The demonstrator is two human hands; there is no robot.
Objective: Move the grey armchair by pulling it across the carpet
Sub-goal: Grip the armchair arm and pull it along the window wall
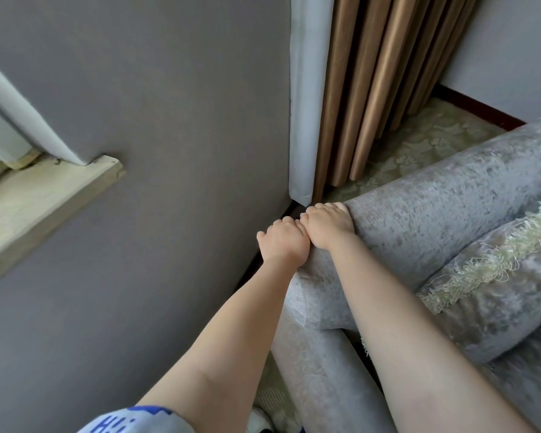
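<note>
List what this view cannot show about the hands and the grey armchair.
Head view:
- Fingertips of left hand and right hand: curled over the edge of the grey armchair, behind the knuckles.
- Armchair's feet: hidden under its body.
- Its right side: cut off by the frame edge.
- Blue shirt print: cut by the bottom edge.

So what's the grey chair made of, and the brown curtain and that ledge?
The armchair looks covered in soft, velvety fabric: its grey pile shines in patches. The brown curtain seems smooth, satiny cloth, with glossy streaks down its folds. The ledge looks like pale stone or painted wood; its matte face and chipped corner leave that open.
</note>
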